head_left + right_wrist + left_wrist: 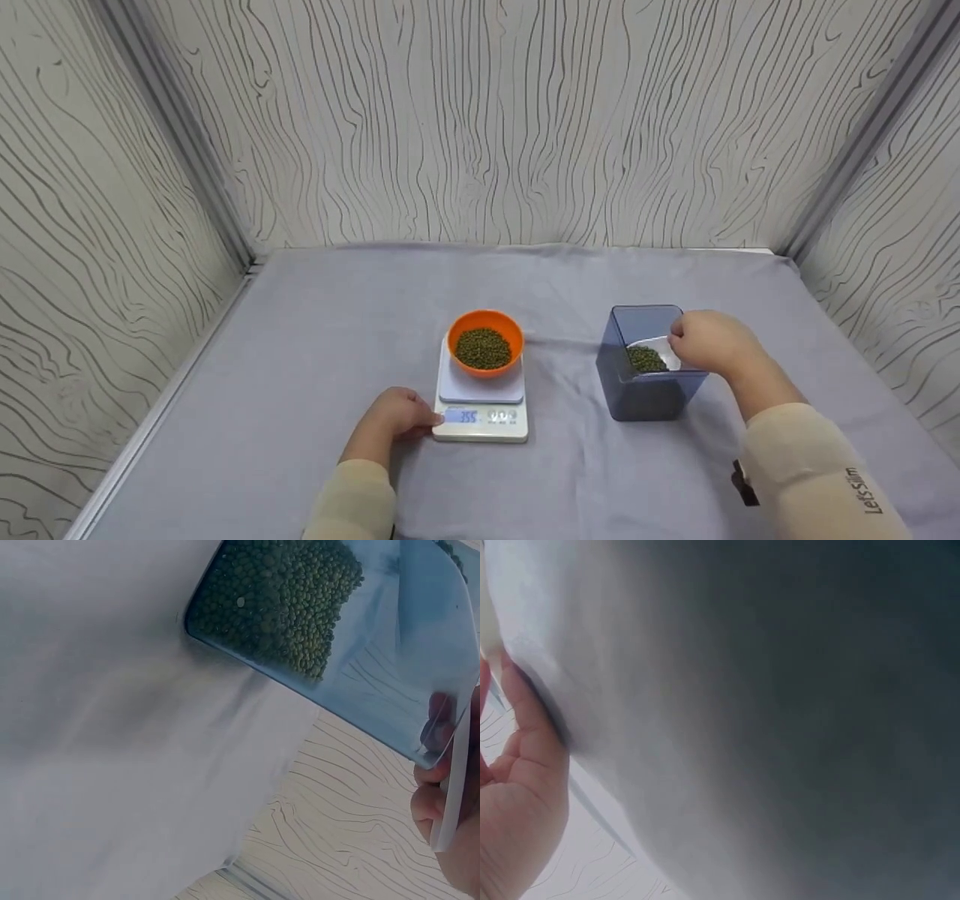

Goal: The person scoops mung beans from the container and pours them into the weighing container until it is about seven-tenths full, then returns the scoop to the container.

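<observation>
Right hand (716, 343) grips white scoop (665, 346) inside translucent blue container (645, 401) of mung beans (319, 604). Left hand (400, 412) touches left edge of digital scale (481, 391); cannot tell whether pinching. Orange bowl (486, 372) of mung beans on scale.

Bowl (487, 318) on scale (481, 392), container (646, 399) at right

Grey-clothed table (322, 337), white digital scale (480, 391) on it, translucent blue bin (646, 403) standing apart
</observation>
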`<state>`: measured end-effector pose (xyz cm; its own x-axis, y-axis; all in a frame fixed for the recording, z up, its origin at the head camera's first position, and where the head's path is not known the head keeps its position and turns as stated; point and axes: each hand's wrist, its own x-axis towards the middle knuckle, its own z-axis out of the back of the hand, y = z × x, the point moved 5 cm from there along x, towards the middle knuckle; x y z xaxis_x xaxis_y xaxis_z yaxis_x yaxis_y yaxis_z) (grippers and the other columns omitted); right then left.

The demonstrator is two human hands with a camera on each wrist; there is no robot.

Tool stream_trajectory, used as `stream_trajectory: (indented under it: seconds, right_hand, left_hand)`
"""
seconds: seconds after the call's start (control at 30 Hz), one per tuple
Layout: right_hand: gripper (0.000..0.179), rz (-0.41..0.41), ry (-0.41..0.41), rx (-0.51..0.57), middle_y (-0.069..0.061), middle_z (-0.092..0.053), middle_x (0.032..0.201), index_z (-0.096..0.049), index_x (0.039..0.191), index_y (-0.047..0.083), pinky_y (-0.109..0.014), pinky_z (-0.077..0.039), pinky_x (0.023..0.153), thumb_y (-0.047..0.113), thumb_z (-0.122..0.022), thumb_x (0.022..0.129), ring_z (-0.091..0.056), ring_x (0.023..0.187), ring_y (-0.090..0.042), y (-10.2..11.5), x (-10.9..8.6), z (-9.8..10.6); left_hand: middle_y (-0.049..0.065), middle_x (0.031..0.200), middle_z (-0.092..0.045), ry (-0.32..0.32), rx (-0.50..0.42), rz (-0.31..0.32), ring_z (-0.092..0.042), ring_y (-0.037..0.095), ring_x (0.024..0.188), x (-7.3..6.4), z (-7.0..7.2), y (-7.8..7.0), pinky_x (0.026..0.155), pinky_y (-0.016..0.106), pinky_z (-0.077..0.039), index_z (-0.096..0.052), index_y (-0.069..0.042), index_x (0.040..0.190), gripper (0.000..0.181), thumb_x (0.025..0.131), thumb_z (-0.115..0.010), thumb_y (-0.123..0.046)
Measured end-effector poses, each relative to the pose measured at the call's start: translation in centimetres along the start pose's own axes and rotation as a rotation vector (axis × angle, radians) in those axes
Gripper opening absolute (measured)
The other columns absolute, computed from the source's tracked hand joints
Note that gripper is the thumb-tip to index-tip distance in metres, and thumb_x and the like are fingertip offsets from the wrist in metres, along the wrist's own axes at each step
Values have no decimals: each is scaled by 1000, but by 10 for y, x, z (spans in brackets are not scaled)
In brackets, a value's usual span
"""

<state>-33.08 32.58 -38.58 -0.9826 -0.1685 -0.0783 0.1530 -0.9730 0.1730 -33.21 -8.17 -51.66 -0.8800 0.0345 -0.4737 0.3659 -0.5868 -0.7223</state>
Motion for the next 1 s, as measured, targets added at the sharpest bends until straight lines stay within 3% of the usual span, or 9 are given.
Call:
stream_trajectory:
  seconds: [0.27, 0.43, 0.73, 1.0]
  right_hand:
    - [29, -27, -24, 40, 2, -42, 54, -43, 56, 14, -31, -30, 48, 15, -45, 85, -40, 52, -16, -4, -4, 0]
    - [25, -50, -25, 32, -2, -52, 63, -57, 66, 11, -34, -35, 52, 17, -45, 87, -45, 59, -19, -5, -5, 1]
    - [22, -75, -25, 44, -4, -52, 67, -56, 70, 9, -35, -35, 54, 17, -45, 88, -45, 62, -20, -6, -9, 3]
    - [22, -85, -60, 93, -5, -56, 72, -62, 77, 7, -36, -37, 57, 16, -45, 88, -47, 65, -21, -13, -14, 2]
  left_hand:
    - [3, 67, -59, -1, 10, 34, -52, 15, 61, 1, 0, 0, 55, 27, -42, -61, -7, 74, 18, 72, -76, -17]
    - [3, 68, -60, 2, 5, 20, -53, 15, 61, 0, -1, 0, 56, 27, -43, -61, -7, 75, 18, 73, -76, -17]
    - [0, 64, -59, 11, 3, -13, -52, 13, 59, 0, 0, 2, 55, 25, -42, -59, -8, 71, 19, 72, -76, -16]
    - [0, 64, -59, 17, 9, -2, -51, 13, 59, 1, 0, 2, 54, 25, -41, -60, -8, 72, 18, 73, -76, -18]
